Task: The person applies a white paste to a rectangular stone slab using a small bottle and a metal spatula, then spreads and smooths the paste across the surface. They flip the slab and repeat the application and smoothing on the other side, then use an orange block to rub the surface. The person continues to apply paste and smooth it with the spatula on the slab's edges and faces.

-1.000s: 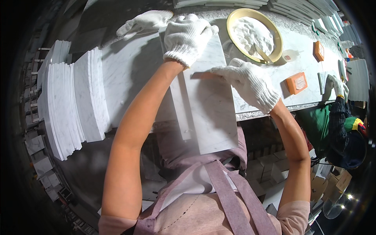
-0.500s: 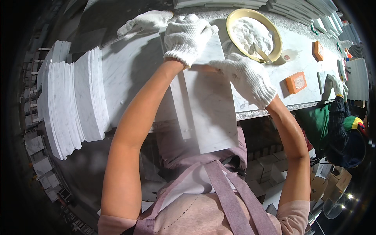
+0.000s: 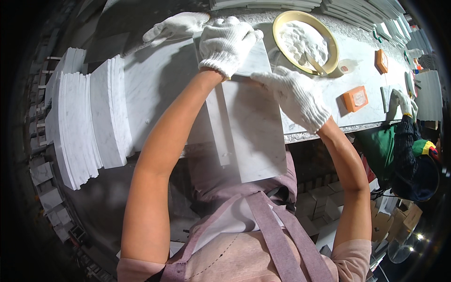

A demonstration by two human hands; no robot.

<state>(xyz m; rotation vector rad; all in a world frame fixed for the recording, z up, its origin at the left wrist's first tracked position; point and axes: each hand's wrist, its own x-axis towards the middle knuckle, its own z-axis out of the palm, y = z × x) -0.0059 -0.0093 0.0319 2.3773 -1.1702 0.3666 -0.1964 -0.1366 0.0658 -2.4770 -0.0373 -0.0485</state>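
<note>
A pale grey-veined marble slab [image 3: 257,136] lies lengthwise in front of me, its near end jutting past the bench edge over my lap. Along its left side runs a narrower marble strip [image 3: 217,127]. My left hand [image 3: 228,44], in a white knitted glove, is closed over the slab's far part. My right hand [image 3: 300,98], gloved likewise, is beside the slab's right edge, fingers pressed together and pointing left across it. At its fingertips shows a thin brownish edge of something too small to name.
A yellow bowl [image 3: 335,52] of white paste with a spatula stands at the far right, near orange boxes [image 3: 355,99]. Stacked marble slabs [image 3: 109,113] rise at left. Another white glove [image 3: 176,27] lies beyond my left hand. A co-worker's gloved hand [image 3: 404,103] is at far right.
Both hands keep nearly the same place and pose. The whole view has shifted very slightly; nothing was taken hold of or let go.
</note>
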